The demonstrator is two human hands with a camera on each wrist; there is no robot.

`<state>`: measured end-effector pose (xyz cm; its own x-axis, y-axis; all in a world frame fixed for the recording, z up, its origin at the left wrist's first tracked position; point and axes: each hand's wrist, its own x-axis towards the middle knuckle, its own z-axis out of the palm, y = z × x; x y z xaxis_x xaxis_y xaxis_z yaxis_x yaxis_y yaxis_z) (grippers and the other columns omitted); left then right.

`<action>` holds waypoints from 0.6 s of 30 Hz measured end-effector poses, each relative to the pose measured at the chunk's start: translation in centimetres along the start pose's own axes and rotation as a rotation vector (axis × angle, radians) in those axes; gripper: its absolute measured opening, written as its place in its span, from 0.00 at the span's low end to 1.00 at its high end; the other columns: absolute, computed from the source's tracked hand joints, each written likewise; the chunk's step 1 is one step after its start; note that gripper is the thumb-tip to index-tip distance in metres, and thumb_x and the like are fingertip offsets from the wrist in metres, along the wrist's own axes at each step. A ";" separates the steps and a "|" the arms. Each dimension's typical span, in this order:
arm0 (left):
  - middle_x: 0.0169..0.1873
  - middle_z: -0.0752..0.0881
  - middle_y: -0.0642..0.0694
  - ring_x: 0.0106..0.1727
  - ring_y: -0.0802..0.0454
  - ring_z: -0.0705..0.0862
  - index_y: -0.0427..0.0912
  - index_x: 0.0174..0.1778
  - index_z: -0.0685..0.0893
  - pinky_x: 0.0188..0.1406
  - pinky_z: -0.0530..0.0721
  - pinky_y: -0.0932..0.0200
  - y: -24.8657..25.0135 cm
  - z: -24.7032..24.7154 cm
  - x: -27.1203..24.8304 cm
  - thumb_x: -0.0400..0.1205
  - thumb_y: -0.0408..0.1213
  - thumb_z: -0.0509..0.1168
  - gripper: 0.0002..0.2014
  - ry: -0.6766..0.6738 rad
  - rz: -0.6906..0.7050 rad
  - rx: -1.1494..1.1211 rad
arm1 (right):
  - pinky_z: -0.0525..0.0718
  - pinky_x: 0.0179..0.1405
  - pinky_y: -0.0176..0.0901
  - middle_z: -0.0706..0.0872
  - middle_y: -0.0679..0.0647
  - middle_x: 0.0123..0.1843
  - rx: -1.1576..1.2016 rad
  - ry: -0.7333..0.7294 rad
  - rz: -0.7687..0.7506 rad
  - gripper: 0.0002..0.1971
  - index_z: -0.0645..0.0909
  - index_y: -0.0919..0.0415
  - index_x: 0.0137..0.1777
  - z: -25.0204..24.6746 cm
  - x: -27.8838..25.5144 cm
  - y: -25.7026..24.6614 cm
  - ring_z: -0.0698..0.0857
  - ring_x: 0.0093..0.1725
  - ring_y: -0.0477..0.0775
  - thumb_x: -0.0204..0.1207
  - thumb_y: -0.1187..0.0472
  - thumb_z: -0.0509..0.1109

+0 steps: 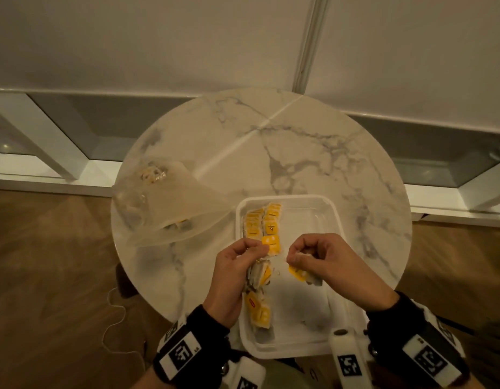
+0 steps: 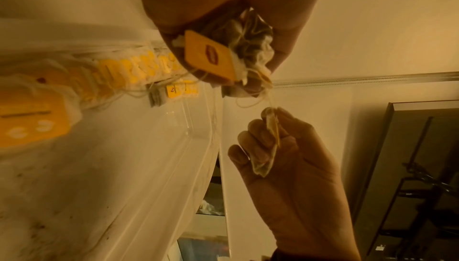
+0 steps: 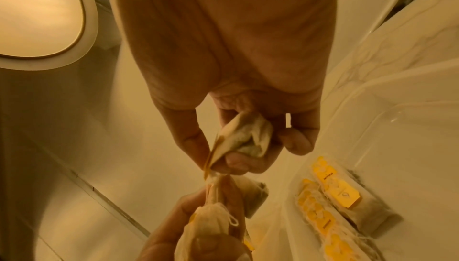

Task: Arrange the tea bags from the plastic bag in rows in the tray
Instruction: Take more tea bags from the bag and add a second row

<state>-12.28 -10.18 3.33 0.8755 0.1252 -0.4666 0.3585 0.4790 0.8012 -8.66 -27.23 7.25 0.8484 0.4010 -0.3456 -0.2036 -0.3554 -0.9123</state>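
Fingers of the left hand curl round a bunch of tea bags, its crumpled pouches and a yellow tag sticking out below the palm. The right hand pinches a single bag between thumb and curled fingers, a yellow tag hanging under it. A thin string runs from that bag to the bunch, and the two hands are near each other above the tray. The tray stands on the round marble surface, at its near edge. Inside, along the left side, two rows of tea bags lie side by side, yellow tags up. The plastic bag lies on the surface left of the tray, a few tea bags showing through it.
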 end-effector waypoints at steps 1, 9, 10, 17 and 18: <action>0.28 0.83 0.43 0.25 0.54 0.81 0.32 0.42 0.83 0.23 0.81 0.63 -0.1 -0.2 0.1 0.79 0.24 0.68 0.01 -0.003 0.003 0.001 | 0.76 0.25 0.34 0.84 0.51 0.27 0.007 0.003 0.006 0.05 0.86 0.65 0.41 0.1 0.0 -0.1 0.79 0.24 0.45 0.77 0.64 0.75; 0.32 0.84 0.41 0.31 0.51 0.81 0.37 0.38 0.86 0.28 0.83 0.62 -0.1 -1.2 0.6 0.76 0.29 0.71 0.02 -0.085 -0.019 0.030 | 0.74 0.24 0.29 0.84 0.44 0.27 0.011 0.088 -0.045 0.05 0.86 0.63 0.38 1.1 0.1 -0.5 0.77 0.24 0.39 0.76 0.66 0.76; 0.33 0.84 0.40 0.31 0.51 0.81 0.38 0.37 0.86 0.28 0.83 0.62 0.0 -1.4 0.6 0.73 0.31 0.72 0.02 -0.099 -0.026 0.036 | 0.74 0.24 0.30 0.84 0.44 0.28 0.028 0.102 -0.051 0.05 0.86 0.63 0.38 1.0 0.1 -0.5 0.78 0.24 0.40 0.76 0.66 0.76; 0.35 0.85 0.40 0.33 0.51 0.82 0.35 0.41 0.86 0.32 0.82 0.62 0.2 -2.2 0.8 0.70 0.33 0.76 0.08 -0.123 -0.010 0.036 | 0.77 0.24 0.37 0.85 0.51 0.30 0.064 0.095 -0.063 0.05 0.86 0.63 0.41 1.2 -0.2 -0.5 0.79 0.27 0.49 0.78 0.66 0.73; 0.35 0.85 0.40 0.33 0.51 0.83 0.34 0.42 0.86 0.33 0.82 0.62 0.2 -2.2 0.9 0.70 0.33 0.76 0.09 -0.118 0.000 0.031 | 0.76 0.24 0.37 0.85 0.52 0.30 0.072 0.087 -0.057 0.05 0.85 0.63 0.41 1.4 -0.2 -0.4 0.78 0.27 0.50 0.79 0.66 0.73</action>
<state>-12.10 -8.00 2.24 0.9069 0.0215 -0.4209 0.3668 0.4515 0.8134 -9.40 -26.00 7.37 0.8981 0.3433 -0.2749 -0.1856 -0.2709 -0.9445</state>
